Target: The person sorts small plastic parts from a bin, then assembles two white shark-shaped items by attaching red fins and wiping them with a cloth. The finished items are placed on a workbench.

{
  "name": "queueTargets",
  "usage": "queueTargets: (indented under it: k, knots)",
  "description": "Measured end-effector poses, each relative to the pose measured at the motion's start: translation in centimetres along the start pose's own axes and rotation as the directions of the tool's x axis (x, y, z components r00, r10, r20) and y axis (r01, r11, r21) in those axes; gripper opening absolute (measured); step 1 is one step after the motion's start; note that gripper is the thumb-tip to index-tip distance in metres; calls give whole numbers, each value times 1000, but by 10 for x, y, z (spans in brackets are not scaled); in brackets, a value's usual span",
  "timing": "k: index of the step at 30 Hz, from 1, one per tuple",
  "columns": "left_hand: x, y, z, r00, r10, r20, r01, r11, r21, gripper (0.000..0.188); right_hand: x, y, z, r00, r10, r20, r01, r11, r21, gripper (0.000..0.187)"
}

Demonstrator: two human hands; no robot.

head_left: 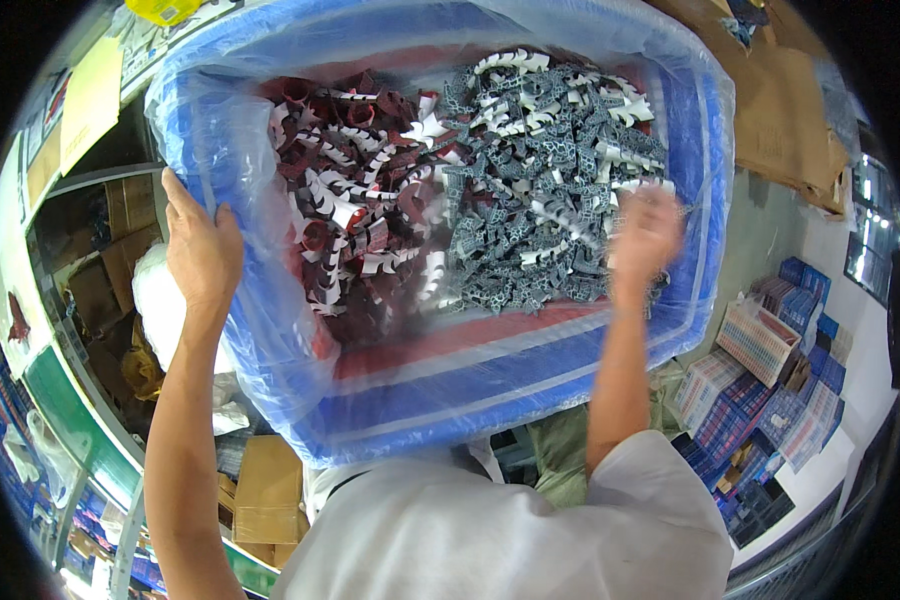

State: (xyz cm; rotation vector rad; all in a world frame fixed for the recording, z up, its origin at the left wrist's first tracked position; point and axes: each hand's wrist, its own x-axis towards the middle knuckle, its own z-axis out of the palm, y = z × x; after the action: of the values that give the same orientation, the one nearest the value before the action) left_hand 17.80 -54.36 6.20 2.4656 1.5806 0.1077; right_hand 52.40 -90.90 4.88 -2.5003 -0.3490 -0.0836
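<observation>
A large blue bin (440,412) lined with clear plastic fills the middle of the view. Inside lie many small curled, notched pieces in two groups. Dark red and white pieces (355,215) are on the left, and grey-black patterned pieces (530,200) with white parts among them are on the right. My left hand (203,245) grips the bin's left rim through the plastic, thumb toward the inside. Over the right end of the grey pieces is my right hand (650,230), smeared by motion, so its fingers and anything in them cannot be made out.
Stacked blue and white packages (750,390) and a pale crate (758,338) stand at the lower right. Cardboard (780,110) is at the upper right. Below the bin's left corner sits a cardboard box (268,490). A green-edged shelf (80,420) runs along the left.
</observation>
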Motion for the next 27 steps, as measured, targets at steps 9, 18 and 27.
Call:
queueTargets:
  k: [9, 18, 27]
  knots:
    - [1, -1, -1, 1000, 17, 0, -17, 1000, 23, 82, -72, -45, 229, 765, 14, 644, 315, 864, -393, 60]
    - [1, -1, -2, 1000, 30, -3, -30, 1000, -9, 82, -87, 4, 145, 775, -220, 593, 508, 774, -377, 41]
    - [2, 3, -4, 1000, -14, 9, 14, 1000, -10, 81, -98, 12, 113, 60, -353, 934, 786, 593, 174, 32]
